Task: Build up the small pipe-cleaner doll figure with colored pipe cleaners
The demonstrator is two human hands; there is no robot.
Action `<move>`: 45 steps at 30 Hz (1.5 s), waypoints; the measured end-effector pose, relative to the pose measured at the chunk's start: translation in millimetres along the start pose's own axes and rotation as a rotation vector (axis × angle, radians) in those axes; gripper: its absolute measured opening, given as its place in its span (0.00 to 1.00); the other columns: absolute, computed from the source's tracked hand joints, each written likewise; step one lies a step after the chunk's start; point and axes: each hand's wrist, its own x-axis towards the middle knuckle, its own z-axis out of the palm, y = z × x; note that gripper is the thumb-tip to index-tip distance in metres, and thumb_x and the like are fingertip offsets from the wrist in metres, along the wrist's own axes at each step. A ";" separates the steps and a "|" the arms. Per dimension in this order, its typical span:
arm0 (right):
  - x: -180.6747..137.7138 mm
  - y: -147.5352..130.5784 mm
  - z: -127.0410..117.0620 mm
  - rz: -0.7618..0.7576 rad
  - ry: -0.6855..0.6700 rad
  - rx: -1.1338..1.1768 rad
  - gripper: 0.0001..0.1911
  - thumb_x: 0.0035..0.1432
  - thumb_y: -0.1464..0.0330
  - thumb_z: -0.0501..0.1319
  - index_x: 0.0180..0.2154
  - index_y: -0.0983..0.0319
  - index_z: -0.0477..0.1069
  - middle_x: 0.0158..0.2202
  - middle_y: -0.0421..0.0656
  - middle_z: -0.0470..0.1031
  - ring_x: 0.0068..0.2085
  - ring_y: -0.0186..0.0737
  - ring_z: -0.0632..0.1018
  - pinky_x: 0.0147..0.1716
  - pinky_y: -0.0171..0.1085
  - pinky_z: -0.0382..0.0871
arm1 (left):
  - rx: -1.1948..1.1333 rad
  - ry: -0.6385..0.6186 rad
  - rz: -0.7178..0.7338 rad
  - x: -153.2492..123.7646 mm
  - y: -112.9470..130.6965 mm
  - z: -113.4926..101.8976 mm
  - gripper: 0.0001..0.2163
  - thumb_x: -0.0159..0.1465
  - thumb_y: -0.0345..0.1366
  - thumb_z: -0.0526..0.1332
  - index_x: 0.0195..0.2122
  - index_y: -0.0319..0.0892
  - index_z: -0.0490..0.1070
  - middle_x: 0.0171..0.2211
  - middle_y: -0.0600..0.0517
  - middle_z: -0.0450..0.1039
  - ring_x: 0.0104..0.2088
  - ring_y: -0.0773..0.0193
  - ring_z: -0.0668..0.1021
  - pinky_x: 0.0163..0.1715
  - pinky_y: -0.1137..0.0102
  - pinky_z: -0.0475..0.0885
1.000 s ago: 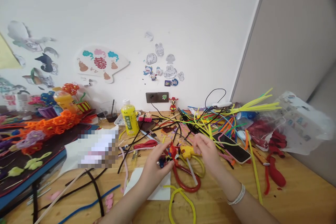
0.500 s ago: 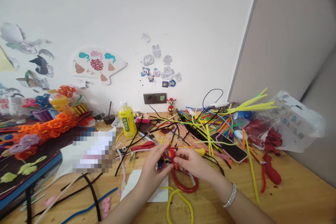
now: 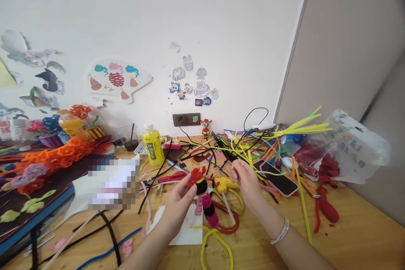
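Observation:
My left hand (image 3: 180, 202) is closed on a small pipe-cleaner figure (image 3: 204, 196) with a red top, black middle and pink lower part, held upright above the wooden table (image 3: 348, 236). A white paper sheet (image 3: 186, 232) lies under it. My right hand (image 3: 245, 179) hovers just right of the figure, fingers pinched together near a thin strand; what they hold is too small to name. A yellow glue gun (image 3: 226, 184) lies between the hands, and a red pipe-cleaner loop (image 3: 226, 225) and a yellow loop (image 3: 218, 244) lie just in front.
A heap of coloured pipe cleaners (image 3: 262, 143) covers the back right, with a phone (image 3: 276, 177) on it. A yellow drink bottle (image 3: 152, 145) stands behind. A dark tray of pipe-cleaner flowers (image 3: 41, 168) fills the left; a plastic bag (image 3: 354, 147) sits right.
The left hand has lifted the figure up off the table so it stands upright. The right hand let go of it and drew back to the right, past the glue gun.

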 end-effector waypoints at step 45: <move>-22.6 -2.5 12.4 -0.561 -0.244 -0.688 0.07 0.58 0.71 0.53 0.28 0.60 0.63 0.28 0.40 0.66 0.33 0.37 0.68 0.33 0.36 0.63 | 0.098 -0.180 -0.018 0.5 -9.1 5.0 0.21 0.51 0.42 0.65 0.45 0.42 0.71 0.50 0.44 0.70 0.50 0.51 0.71 0.51 0.58 0.64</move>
